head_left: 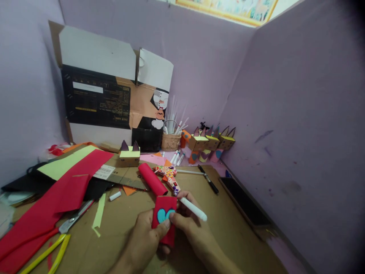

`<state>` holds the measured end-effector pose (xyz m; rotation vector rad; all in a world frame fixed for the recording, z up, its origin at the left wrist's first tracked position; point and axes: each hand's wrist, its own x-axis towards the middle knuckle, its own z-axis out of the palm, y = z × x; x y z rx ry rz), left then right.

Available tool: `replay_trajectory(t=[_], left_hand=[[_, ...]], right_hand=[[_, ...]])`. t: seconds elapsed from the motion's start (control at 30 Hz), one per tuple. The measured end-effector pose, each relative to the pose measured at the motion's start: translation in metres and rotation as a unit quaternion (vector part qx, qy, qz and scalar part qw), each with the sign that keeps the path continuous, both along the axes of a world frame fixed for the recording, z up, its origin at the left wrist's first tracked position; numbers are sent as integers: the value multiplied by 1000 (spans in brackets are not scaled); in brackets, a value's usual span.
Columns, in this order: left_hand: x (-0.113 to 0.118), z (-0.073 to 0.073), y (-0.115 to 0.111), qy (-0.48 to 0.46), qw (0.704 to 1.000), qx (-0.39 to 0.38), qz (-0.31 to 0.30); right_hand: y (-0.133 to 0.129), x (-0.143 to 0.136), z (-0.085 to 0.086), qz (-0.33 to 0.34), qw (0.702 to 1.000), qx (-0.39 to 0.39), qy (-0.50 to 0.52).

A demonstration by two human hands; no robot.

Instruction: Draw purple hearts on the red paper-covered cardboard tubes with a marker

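Observation:
My left hand [145, 233] is closed around a red paper-covered tube [164, 203] held upright near the front of the cardboard. A light-blue heart [161, 215] with a dark outline sits on its face, partly under my fingertips. Between the fingers of my right hand [192, 224] is a white marker [196, 208], its rounded end pointing right. My right thumb presses on the heart; the marker's tip is hidden. Just behind lies a second red roll [153, 179], beside a glue gun [169, 176] with a flowery pattern. A white cap [115, 196] rests to the left.
Scissors [66, 227] and red paper [72, 192] lie at left near a metal ruler [128, 182]. A cardboard cat head [129, 156] stands behind; several more line the right wall. A marker basket [171, 140], black pen [209, 180] and dark flat device [243, 201] are farther right.

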<state>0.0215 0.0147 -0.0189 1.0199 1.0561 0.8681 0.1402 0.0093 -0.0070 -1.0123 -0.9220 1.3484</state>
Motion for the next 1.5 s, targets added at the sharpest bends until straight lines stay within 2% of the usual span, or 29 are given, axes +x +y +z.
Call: replay_trajectory(t=[0.13,0.27,0.33,0.4,0.47,0.53,0.57,0.7,0.83,0.87,0.93,1.0,1.07,1.2,1.37,1.43,1.5], left_hand=[[1,3,0,-13,1000,-10,4],[-1,5,1,20,1000,1,11],[-3,7,2,37,999,8,6],[-5,9,3,53,999,10,4],[-6,10,3,69,998,7,13],[-7,11,4,80,997,1,18],[-7,10,4,81,997,-1,14],[-6,8,3,71,997,2,-11],[-6,8,1,56,998,11,14],[-7,9,1,51,998,13,22],[-7,10,0,40,998,22,32],[-6,11,-2,28,999,28,33],[-4,11,-4,21,999,32,31],[0,10,-6,34,999,20,14],[-14,15,7,19,997,34,-67],[-21,15,14,-2,994,16,-106],[-27,14,20,4,993,-13,-117]], right_hand=[[1,1,-1,0,1000,-6,11],[1,0,-4,15,998,-13,56],[1,3,-4,12,1000,-4,20],[3,10,-1,-29,997,19,-63],[5,20,3,-112,982,47,-143],[5,27,7,-180,966,88,-162],[4,30,7,-182,965,103,-157],[0,27,6,-119,974,132,-141],[3,20,2,-176,971,105,-123],[3,18,1,-154,979,86,-102],[3,15,1,-62,996,45,-47],[1,11,1,11,1000,17,-15],[-1,8,2,19,1000,5,-16],[0,8,2,-9,999,-8,-46],[5,13,-1,23,999,-18,-42],[5,12,-2,46,997,-27,-47],[3,10,-4,62,996,-39,-59]])
